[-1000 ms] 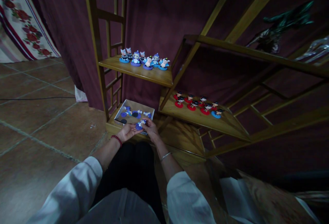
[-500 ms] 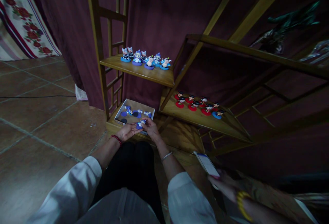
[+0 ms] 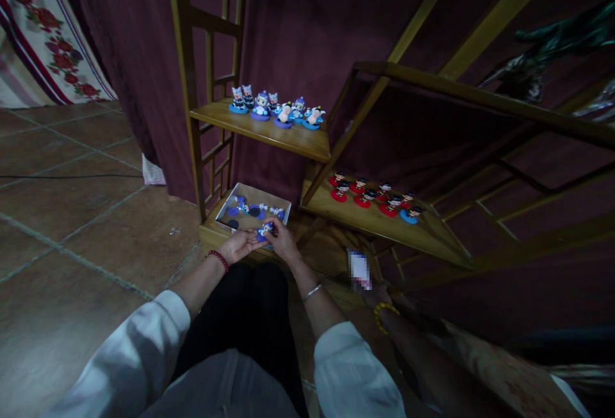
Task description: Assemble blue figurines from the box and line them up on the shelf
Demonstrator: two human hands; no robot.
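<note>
My left hand (image 3: 240, 243) and my right hand (image 3: 282, 242) meet low over the near edge of a shallow white box (image 3: 225, 208). Both pinch a small figurine on a purple base (image 3: 264, 232) between them. Inside the box lie several more small figures and loose dark purple and blue round bases. A red bead bracelet circles my left wrist and a thin silver bangle my right.
A row of blue-based figurines (image 3: 276, 110) stands on the upper wooden shelf (image 3: 293, 141). Red-based figurines (image 3: 369, 195) fill the lower shelf (image 3: 384, 226). Another person's hand (image 3: 372, 293) with a yellow bracelet holds up a phone (image 3: 360, 270) at my right. Tiled floor (image 3: 86, 213) spreads left.
Another person's hand with a phone has come in from the lower right and risen toward the shelf. My own hands have stayed on the figurine with little movement.
</note>
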